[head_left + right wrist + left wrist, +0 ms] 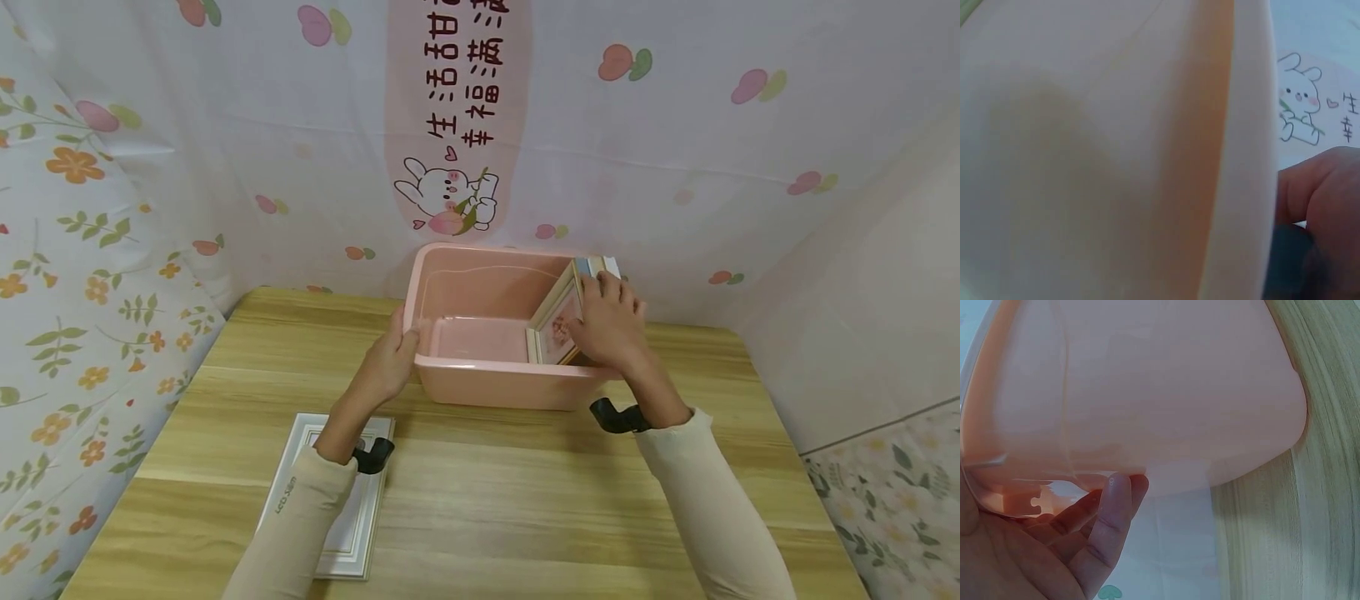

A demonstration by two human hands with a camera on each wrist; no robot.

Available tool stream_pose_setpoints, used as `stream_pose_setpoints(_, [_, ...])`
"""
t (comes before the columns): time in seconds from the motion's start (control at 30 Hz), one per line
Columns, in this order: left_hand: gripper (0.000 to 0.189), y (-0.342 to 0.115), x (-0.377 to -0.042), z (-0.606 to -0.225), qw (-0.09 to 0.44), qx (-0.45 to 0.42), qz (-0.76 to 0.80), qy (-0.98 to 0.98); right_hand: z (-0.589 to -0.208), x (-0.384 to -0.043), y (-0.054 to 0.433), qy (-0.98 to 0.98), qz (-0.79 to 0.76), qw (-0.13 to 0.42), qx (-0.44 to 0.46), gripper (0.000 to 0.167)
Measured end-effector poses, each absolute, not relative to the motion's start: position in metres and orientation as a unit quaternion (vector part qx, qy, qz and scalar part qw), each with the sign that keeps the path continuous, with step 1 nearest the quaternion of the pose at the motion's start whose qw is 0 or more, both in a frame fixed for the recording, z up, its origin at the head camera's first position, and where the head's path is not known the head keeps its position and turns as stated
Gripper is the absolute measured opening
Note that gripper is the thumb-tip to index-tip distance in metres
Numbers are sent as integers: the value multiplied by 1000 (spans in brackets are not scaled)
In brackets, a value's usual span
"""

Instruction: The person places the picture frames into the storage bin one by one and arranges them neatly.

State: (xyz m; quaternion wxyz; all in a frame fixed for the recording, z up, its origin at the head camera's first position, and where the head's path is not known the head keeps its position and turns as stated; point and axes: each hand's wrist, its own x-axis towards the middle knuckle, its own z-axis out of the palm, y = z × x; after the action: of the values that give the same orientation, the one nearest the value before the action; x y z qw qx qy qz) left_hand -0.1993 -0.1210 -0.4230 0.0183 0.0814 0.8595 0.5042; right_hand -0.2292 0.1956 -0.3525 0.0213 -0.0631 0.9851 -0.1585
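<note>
A pink plastic basin (487, 385) stands at the back of the table. My left hand (390, 358) grips its left rim; the left wrist view shows the fingers (1113, 512) curled under that rim. Inside the basin, several picture frames (558, 327) stand on edge, leaning at the right end; the front one has a pale border and a pinkish picture. Over their top edges lies my right hand (613, 323), with its thumb on the front frame's face and its fingers behind. Close up, the basin's wall (1085, 156) hides most of the right hand in the right wrist view.
A white picture frame (358, 521) lies flat on the wooden table (495, 508), partly under my left forearm. Behind the basin hangs a printed cloth (315, 150) with a rabbit drawing. More flowered cloth (97, 333) borders the table on the left.
</note>
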Motion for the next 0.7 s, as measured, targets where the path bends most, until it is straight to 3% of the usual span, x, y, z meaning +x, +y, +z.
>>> stream_pose_setpoints(0.5, [57,-120,-201,-422,11,80,495,865,-354,-219,218,973,-218,27,-71,75])
stream_pose_setpoints(0.7, [57,-123,-199,-421,33,83,531,843,-357,-219,217,976,-206,24,-68,75])
